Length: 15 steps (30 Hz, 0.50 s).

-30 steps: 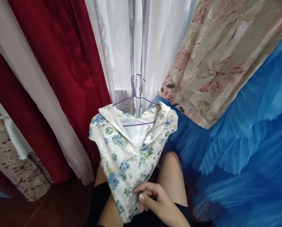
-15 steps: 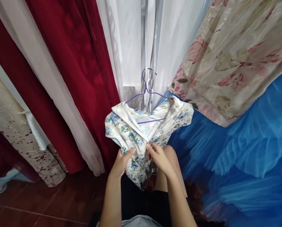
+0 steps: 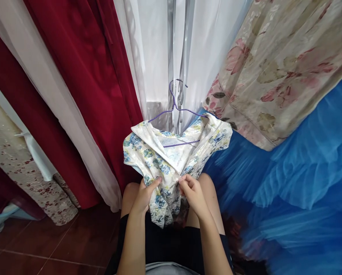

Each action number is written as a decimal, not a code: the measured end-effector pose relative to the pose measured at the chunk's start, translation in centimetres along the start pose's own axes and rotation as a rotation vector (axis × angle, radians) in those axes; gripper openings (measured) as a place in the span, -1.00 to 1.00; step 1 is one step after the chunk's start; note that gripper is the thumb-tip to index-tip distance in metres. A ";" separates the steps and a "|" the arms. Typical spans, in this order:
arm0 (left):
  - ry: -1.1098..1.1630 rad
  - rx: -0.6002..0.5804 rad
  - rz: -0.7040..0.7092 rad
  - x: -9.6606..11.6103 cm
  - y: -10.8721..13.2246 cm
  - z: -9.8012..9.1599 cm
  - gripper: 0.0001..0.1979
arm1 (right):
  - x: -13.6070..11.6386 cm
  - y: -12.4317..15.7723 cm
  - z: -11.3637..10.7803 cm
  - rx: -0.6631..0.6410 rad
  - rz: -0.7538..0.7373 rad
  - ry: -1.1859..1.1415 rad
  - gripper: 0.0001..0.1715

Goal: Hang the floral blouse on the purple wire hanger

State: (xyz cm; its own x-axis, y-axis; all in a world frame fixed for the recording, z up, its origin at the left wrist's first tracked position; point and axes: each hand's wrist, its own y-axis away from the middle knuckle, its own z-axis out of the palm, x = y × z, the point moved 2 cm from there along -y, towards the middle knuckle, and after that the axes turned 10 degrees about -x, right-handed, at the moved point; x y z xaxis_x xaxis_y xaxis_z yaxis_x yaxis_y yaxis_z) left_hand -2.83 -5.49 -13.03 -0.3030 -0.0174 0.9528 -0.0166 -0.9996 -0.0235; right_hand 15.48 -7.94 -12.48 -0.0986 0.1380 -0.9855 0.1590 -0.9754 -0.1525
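A white short-sleeved dress or blouse [image 3: 163,166] with blue and yellow flowers hangs on a purple wire hanger [image 3: 174,107] in front of me, its lower part bunched over my lap. My left hand [image 3: 146,193] grips the left side of its front, thumb on top and the other fingers underneath. At the bottom of the V-neck, my right hand [image 3: 191,191] pinches the front edge between thumb and fingertips. The exact bit of cloth in that pinch is too small to make out.
Long red cloth [image 3: 90,76] and pale sheer fabric hang at the left. White cloth [image 3: 153,49] with grey ribbons hangs behind the hanger. On the right are a pink-flowered fabric [image 3: 274,84] and blue tulle [image 3: 291,183]. Dark red tiles [image 3: 64,244] cover the floor.
The garment and hanger appear slightly further left in view. My left knee now shows beside my left hand. Both hands keep their hold on the floral cloth.
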 end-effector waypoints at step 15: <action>-0.519 -0.205 0.311 -4.5 1.2 5.4 -0.95 | -0.2 0.2 0.7 -0.023 0.115 -0.173 -0.66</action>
State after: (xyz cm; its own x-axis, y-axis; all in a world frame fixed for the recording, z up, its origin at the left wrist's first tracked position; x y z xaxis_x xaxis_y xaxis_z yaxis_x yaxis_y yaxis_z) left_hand 3.69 -6.70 -15.67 0.1769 -0.3660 0.9137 -0.1993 -0.9224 -0.3309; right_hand 14.85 -8.28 -12.31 -0.2452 -0.0072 -0.9694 0.2010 -0.9786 -0.0436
